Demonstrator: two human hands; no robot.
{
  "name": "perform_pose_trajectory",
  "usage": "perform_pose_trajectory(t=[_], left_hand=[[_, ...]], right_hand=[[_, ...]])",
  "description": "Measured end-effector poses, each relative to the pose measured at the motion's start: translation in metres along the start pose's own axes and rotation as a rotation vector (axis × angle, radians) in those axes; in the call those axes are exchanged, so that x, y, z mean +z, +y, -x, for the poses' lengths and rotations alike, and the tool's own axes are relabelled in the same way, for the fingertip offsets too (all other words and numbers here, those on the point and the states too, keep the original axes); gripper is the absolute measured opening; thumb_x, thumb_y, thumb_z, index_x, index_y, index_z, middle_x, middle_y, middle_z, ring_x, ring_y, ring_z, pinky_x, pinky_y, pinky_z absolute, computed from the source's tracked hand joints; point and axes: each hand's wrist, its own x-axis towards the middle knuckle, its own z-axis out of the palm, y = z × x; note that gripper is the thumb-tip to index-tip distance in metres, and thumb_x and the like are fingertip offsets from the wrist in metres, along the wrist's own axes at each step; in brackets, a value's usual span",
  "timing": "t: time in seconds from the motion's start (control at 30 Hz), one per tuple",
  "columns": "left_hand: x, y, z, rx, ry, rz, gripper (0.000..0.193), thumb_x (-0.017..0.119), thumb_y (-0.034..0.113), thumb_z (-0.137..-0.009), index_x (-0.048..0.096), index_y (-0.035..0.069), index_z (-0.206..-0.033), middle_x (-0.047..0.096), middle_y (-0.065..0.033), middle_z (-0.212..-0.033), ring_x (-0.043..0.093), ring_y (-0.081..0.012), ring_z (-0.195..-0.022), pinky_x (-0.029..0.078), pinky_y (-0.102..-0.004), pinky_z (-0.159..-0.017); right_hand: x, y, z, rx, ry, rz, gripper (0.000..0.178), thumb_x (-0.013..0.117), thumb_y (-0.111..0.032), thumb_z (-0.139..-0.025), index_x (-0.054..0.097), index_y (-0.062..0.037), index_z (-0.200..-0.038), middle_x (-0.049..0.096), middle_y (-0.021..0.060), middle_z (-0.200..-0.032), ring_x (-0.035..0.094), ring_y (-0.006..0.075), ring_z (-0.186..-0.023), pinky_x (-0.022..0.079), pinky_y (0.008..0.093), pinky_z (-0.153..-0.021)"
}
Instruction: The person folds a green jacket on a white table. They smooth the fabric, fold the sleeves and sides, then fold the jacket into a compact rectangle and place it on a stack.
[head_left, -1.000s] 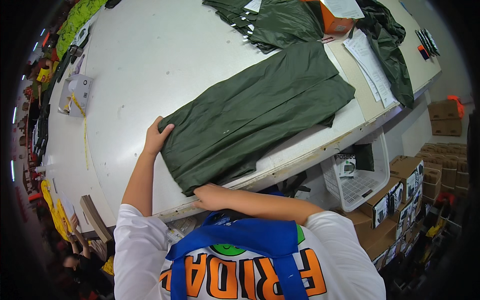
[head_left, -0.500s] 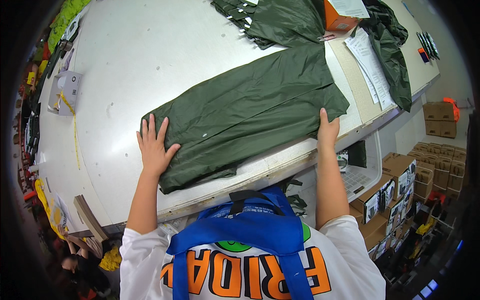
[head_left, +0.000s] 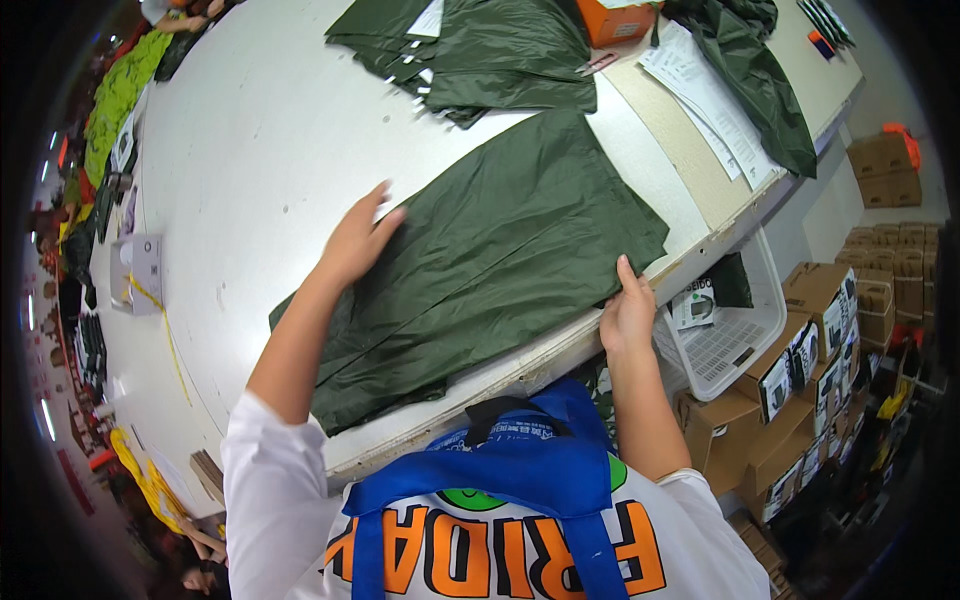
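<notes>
A folded dark green garment (head_left: 480, 260) of thin, shiny fabric lies slantwise along the near edge of the white table. Its surface has soft creases. By its far left edge, my left hand (head_left: 362, 238) is open, fingers stretched and thumb apart; whether it touches the cloth I cannot tell. My right hand (head_left: 630, 312) pinches the near right edge of the garment, thumb on top and the other fingers curled at the table's rim, partly hidden.
Beyond the garment lies a pile of similar green pieces (head_left: 500, 50) with white labels. An orange box (head_left: 612, 22), paper sheets (head_left: 705, 100) and a crumpled green piece (head_left: 765, 90) sit at the far right. Below the table's right edge are a white basket (head_left: 735, 350) and cardboard boxes (head_left: 725, 430).
My left hand has come off the garment's left end and moved away from me and to the right, to its far edge. My right hand stays at the near right edge. The view has shifted.
</notes>
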Motion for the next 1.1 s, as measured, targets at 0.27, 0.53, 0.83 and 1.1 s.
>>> perform_pose_trajectory(t=[0.27, 0.53, 0.83, 1.1], left_hand=[[0.062, 0.115, -0.145, -0.109, -0.438, 0.334, 0.037, 0.068, 0.031, -0.084, 0.06, 0.005, -0.11, 0.063, -0.0054, -0.091, 0.057, -0.0119, -0.08, 0.046, -0.0288, -0.071], [-0.051, 0.165, -0.081, 0.208, -0.561, 0.471, 0.02, 0.057, 0.011, -0.087, 0.064, -0.002, -0.1, 0.063, -0.0097, -0.095, 0.059, -0.0134, -0.079, 0.049, -0.0279, -0.078], [0.052, 0.165, -0.141, 0.149, -0.507, -0.09, 0.066, 0.06, 0.063, -0.076, 0.071, -0.001, -0.09, 0.068, -0.0191, -0.088, 0.064, -0.0293, -0.085, 0.048, -0.0357, -0.078], [0.062, 0.143, -0.128, 0.375, -0.275, -0.1, 0.059, 0.04, 0.056, -0.092, 0.07, 0.005, -0.089, 0.066, -0.0206, -0.087, 0.061, -0.0381, -0.084, 0.048, -0.0419, -0.075]], right_hand=[[-0.003, -0.006, -0.008, -0.02, 0.137, -0.049, 0.036, 0.059, -0.013, -0.092, 0.046, -0.0009, -0.123, 0.054, 0.0107, -0.123, 0.051, 0.0221, -0.113, 0.036, 0.035, -0.101], [0.034, -0.056, 0.07, 0.642, -0.168, -0.412, 0.038, 0.035, -0.018, -0.099, 0.043, 0.0051, -0.129, 0.051, 0.0213, -0.13, 0.052, 0.0303, -0.118, 0.041, 0.0449, -0.102], [-0.013, 0.006, 0.025, 0.73, -0.068, -0.243, 0.036, 0.04, -0.018, -0.097, 0.049, 0.0069, -0.12, 0.059, 0.019, -0.116, 0.06, 0.029, -0.104, 0.048, 0.0394, -0.093], [0.025, -0.059, 0.026, -0.495, -0.105, 0.971, 0.055, 0.058, -0.036, -0.09, 0.043, 0.004, -0.125, 0.046, 0.027, -0.127, 0.048, 0.032, -0.117, 0.042, 0.0384, -0.093]])
